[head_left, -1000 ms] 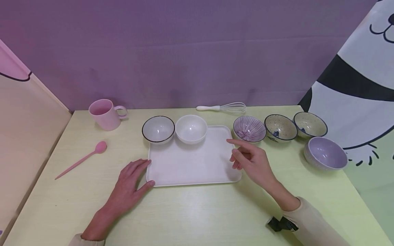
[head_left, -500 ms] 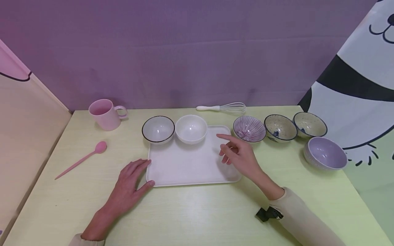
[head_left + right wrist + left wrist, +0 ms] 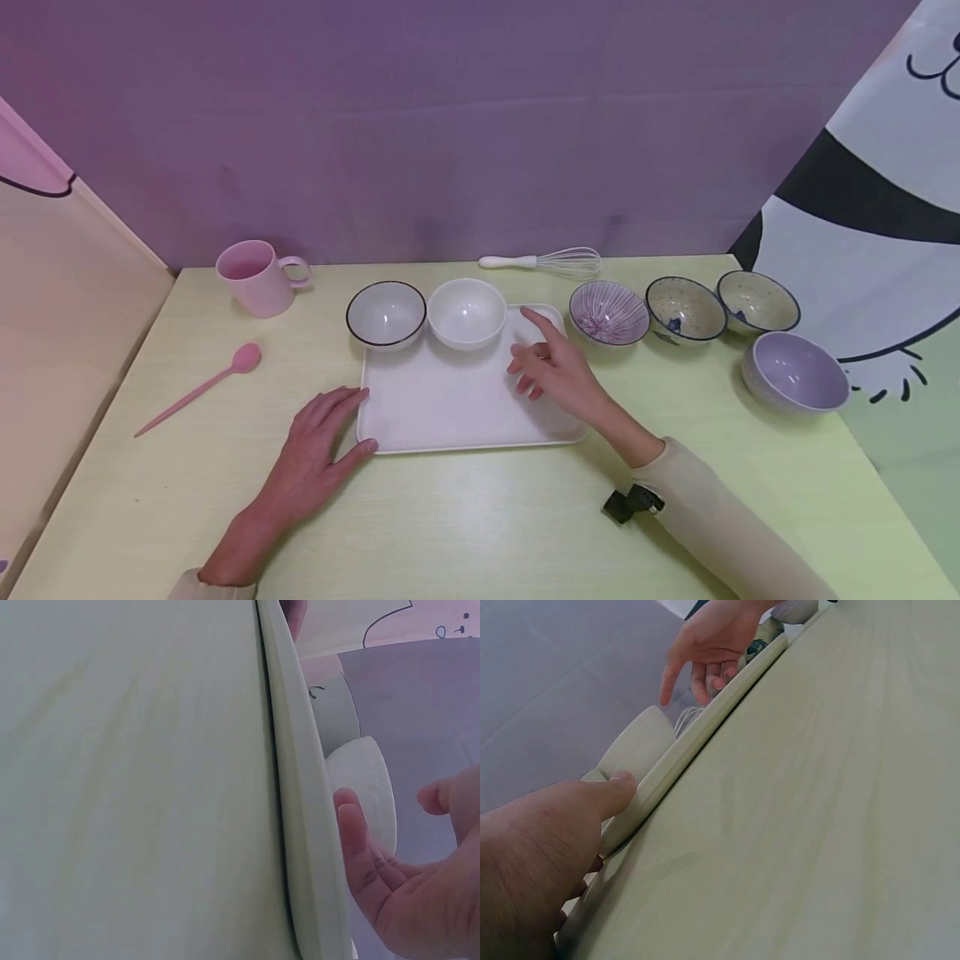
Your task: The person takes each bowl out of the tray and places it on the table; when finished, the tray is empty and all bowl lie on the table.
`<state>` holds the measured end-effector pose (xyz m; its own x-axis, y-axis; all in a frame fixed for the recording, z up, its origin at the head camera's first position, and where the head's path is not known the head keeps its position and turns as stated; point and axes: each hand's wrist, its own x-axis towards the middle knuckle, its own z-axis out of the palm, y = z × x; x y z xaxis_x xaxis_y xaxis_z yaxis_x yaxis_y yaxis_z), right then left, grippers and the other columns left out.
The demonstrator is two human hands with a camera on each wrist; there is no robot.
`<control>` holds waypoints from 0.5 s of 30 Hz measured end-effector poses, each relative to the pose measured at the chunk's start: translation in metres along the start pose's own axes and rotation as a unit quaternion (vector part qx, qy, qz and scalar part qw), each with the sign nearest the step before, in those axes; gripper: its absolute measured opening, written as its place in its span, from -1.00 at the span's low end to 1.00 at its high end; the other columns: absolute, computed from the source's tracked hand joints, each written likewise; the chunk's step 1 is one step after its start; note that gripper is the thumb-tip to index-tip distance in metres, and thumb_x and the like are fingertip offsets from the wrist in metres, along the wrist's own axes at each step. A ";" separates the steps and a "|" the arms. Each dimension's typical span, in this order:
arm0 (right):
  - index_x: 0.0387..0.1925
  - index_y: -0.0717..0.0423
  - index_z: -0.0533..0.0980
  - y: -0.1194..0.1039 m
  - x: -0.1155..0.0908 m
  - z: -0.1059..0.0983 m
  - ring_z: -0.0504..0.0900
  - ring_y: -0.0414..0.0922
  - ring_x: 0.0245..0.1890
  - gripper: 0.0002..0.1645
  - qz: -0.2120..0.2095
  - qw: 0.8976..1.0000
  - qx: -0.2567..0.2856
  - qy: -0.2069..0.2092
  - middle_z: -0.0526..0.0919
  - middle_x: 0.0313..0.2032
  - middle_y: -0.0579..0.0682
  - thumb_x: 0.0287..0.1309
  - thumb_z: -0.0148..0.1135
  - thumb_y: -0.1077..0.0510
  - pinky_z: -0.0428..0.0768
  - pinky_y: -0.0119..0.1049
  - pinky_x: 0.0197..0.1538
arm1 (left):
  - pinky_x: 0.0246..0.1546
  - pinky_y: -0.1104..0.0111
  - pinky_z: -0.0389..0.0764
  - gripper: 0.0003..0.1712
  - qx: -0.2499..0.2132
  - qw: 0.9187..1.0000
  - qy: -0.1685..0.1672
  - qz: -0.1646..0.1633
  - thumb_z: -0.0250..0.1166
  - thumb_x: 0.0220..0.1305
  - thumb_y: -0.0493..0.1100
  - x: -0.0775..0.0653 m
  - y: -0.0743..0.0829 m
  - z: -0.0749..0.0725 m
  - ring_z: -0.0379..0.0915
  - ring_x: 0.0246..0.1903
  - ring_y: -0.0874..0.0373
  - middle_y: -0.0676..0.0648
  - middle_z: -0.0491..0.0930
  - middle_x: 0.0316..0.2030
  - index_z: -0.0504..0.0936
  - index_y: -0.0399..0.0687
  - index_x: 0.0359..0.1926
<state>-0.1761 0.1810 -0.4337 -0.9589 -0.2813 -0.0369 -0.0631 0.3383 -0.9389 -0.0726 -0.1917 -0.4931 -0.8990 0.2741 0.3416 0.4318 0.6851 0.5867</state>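
My left hand (image 3: pixel 311 462) rests at the near left corner of a white rectangular tray (image 3: pixel 457 417), its fingertips on the left edge and the thumb on the front rim. Over the tray's right half hovers my right hand (image 3: pixel 558 371), index finger extended and the others loosely bent, holding nothing. A plain white bowl (image 3: pixel 467 314) stands at the tray's back, just left of the right fingertips and apart from them in the head view. Beside it, over the back left corner, is a white bowl with a dark rim (image 3: pixel 386 316).
A purple striped bowl (image 3: pixel 609 313), two speckled bowls (image 3: pixel 686 310) and a lilac bowl (image 3: pixel 795 372) stand on the right. A whisk (image 3: pixel 543 262) lies at the back. On the left are a pink mug (image 3: pixel 258 278) and a pink spoon (image 3: pixel 202 387).
My right hand has moved left from the tray's right edge toward the plain white bowl. The left hand, the tray and the bowls have stayed in place.
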 end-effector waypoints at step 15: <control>0.85 -0.21 -0.14 -0.004 0.019 0.015 0.82 0.04 -0.43 -0.04 0.025 0.999 0.020 -0.016 0.82 -0.19 0.33 0.73 0.14 -0.01 0.80 -0.17 -0.36 | 0.48 -0.28 0.25 -0.25 0.000 1.000 -0.001 0.000 0.52 0.43 -0.07 0.000 0.000 0.000 0.38 0.43 -0.22 -0.22 0.53 0.43 0.53 -0.12 0.55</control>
<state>-0.1902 0.1610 -0.4353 -0.9512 -0.2936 -0.0953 -0.0027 0.3166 -0.9485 -0.0729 -0.1918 -0.4931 -0.8991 0.2754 0.3403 0.4319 0.6852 0.5865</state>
